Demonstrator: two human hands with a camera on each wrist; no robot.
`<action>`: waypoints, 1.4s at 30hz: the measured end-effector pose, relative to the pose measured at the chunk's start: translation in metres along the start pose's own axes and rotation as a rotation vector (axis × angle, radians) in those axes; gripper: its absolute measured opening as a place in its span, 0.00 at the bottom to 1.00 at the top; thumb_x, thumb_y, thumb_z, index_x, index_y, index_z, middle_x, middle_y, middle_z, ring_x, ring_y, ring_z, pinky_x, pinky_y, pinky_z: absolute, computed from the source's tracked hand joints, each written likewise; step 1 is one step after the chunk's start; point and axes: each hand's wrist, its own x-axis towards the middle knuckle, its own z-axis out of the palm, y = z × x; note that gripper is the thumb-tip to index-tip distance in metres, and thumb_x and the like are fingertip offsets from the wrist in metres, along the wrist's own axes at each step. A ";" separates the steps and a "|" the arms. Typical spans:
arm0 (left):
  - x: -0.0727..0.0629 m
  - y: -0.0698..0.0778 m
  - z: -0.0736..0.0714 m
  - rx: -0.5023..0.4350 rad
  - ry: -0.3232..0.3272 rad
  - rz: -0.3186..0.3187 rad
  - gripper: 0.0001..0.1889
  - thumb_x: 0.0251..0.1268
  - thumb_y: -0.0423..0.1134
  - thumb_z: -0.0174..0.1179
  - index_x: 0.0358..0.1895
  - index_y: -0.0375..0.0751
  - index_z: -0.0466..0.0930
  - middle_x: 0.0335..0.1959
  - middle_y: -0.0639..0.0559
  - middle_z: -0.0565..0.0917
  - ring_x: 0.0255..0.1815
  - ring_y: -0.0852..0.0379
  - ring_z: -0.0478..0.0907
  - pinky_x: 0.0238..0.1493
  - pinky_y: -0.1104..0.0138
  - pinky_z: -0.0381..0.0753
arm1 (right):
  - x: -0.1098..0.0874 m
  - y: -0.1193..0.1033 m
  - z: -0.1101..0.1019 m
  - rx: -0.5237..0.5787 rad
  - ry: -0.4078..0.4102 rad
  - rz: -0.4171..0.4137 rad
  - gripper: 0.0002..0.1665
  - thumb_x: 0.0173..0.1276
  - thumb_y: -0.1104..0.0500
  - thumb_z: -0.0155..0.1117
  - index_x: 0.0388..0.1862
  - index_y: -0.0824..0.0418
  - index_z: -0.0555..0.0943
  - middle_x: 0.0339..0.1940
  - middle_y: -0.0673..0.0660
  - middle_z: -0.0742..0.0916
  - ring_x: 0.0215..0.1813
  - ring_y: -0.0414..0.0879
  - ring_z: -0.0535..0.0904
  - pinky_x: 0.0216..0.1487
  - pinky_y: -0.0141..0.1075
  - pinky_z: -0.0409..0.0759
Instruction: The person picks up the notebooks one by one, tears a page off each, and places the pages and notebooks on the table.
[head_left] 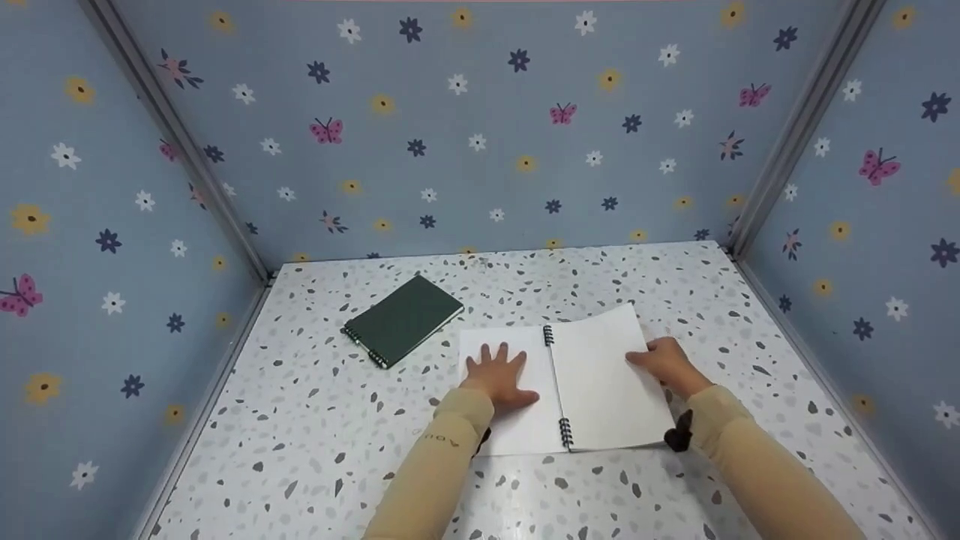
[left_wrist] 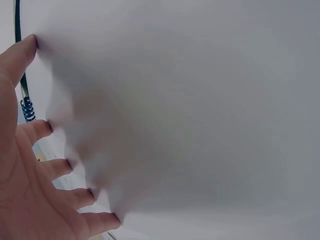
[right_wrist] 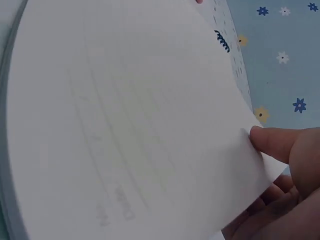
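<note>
Out beyond the left side of the open notebook (head_left: 611, 390), there's the flowered left wall (head_left: 112, 225), then the green notebook (head_left: 405, 319), closed, lying askew on the speckled table (head_left: 300, 420) near the open notebook's upper left corner. Onto the open notebook itself: the left hand (head_left: 499, 379) is down on its left page (head_left: 525, 436), fingers spread wide, touching the paper and grasping nothing. Down the open notebook's middle runs the dark spiral binding (head_left: 566, 433). Across it, the right page (head_left: 604, 382) bows upward, and at its outer edge the right hand (head_left: 673, 365) has it pinched, thumb on top, fingers underneath! The right wrist view catches faint lines and lettering there. Right of the open notebook stands the right wall (head_left: 847, 225), flowered too.
</note>
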 end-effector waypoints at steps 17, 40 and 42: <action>-0.002 0.004 0.003 0.095 0.026 -0.004 0.50 0.72 0.75 0.58 0.90 0.55 0.55 0.91 0.38 0.53 0.89 0.25 0.48 0.84 0.30 0.56 | -0.001 0.033 0.004 0.039 -0.042 0.071 0.38 0.78 0.50 0.66 0.72 0.79 0.72 0.58 0.70 0.86 0.52 0.55 0.85 0.54 0.44 0.86; -0.008 0.004 -0.002 0.107 0.033 0.002 0.50 0.72 0.75 0.57 0.90 0.54 0.55 0.90 0.37 0.53 0.89 0.25 0.49 0.84 0.29 0.55 | 0.006 0.036 -0.001 0.151 -0.092 0.124 0.46 0.79 0.48 0.63 0.79 0.82 0.64 0.77 0.77 0.73 0.71 0.63 0.77 0.79 0.54 0.74; -0.007 0.004 -0.001 0.108 0.032 0.002 0.50 0.72 0.75 0.57 0.90 0.54 0.55 0.91 0.37 0.53 0.89 0.25 0.49 0.84 0.30 0.55 | 0.008 0.036 -0.003 0.156 -0.113 0.134 0.46 0.80 0.47 0.63 0.79 0.81 0.64 0.77 0.77 0.73 0.73 0.64 0.76 0.81 0.55 0.72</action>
